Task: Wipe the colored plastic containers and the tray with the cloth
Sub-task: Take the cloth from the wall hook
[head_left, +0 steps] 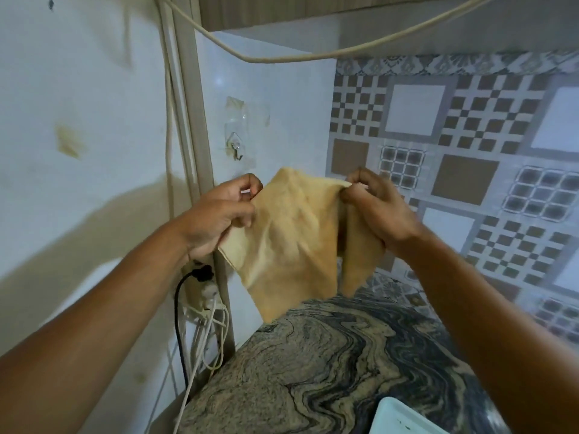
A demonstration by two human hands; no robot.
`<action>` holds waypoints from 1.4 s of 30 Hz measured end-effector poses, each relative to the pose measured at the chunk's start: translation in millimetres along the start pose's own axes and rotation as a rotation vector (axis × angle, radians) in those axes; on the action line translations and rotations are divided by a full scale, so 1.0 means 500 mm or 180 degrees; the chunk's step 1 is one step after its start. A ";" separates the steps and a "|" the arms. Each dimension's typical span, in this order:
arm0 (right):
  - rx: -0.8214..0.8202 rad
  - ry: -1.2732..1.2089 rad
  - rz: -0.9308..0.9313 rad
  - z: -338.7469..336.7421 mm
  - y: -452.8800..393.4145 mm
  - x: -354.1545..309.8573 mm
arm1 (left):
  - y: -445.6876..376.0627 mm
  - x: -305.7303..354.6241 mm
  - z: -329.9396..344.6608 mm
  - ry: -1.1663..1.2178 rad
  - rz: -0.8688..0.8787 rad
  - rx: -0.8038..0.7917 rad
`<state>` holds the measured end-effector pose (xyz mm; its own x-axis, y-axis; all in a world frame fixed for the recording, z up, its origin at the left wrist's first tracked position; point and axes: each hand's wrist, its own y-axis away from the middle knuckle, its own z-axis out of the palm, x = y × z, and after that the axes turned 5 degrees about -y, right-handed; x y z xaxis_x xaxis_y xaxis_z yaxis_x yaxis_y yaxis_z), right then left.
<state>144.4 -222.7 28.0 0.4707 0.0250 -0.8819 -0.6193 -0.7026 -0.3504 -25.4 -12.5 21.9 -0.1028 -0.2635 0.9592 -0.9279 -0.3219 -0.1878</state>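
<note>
A yellow-tan cloth (291, 242) hangs in the air above the back of the counter, stretched between both hands. My left hand (216, 214) pinches its left edge, and my right hand (376, 208) pinches its upper right corner. The cloth's lower part droops in loose folds toward the counter. A pale light-blue plastic corner, a tray or container (404, 418), shows at the bottom edge of the view. No other colored containers are in sight.
A marbled stone counter (329, 364) lies below the cloth. A clear adhesive wall hook (236, 145) sits on the white tile just behind my left hand. Plugs and cables (203, 296) hang at the left wall. Patterned tiles (470, 145) cover the right wall.
</note>
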 end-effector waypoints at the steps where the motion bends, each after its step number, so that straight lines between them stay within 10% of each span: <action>1: -0.0044 -0.0052 0.0001 -0.006 0.020 0.006 | 0.004 -0.008 0.013 0.0046 -0.0079 -0.0085; 6: -0.0298 -0.0676 0.0225 -0.054 0.113 0.048 | 0.007 -0.030 0.073 0.0416 -0.0361 -0.0987; 14: -0.0366 -0.1399 0.0490 -0.128 0.240 0.086 | 0.003 -0.013 0.199 -0.1677 0.0427 -0.0860; 20: 0.0497 0.1534 0.0038 -0.150 0.310 0.116 | 0.011 -0.025 0.293 -0.2139 0.1070 -0.0496; 26: 0.1255 0.2868 -0.0441 -0.101 0.383 0.167 | 0.019 -0.066 0.407 -0.1467 0.0491 -0.0275; 35: 0.1250 -0.0408 0.0506 -0.040 0.503 0.245 | 0.044 -0.101 0.541 0.0140 -0.0683 -0.0433; 42: 0.1884 -0.0040 0.0726 -0.014 0.559 0.278 | 0.055 -0.110 0.600 0.0305 -0.1022 -0.1112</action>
<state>41.0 -420.6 -190.4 0.2807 -0.0680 -0.9574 -0.9474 -0.1792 -0.2650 62.3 -279.4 -99.4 0.1914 -0.1106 0.9753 -0.9812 -0.0443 0.1876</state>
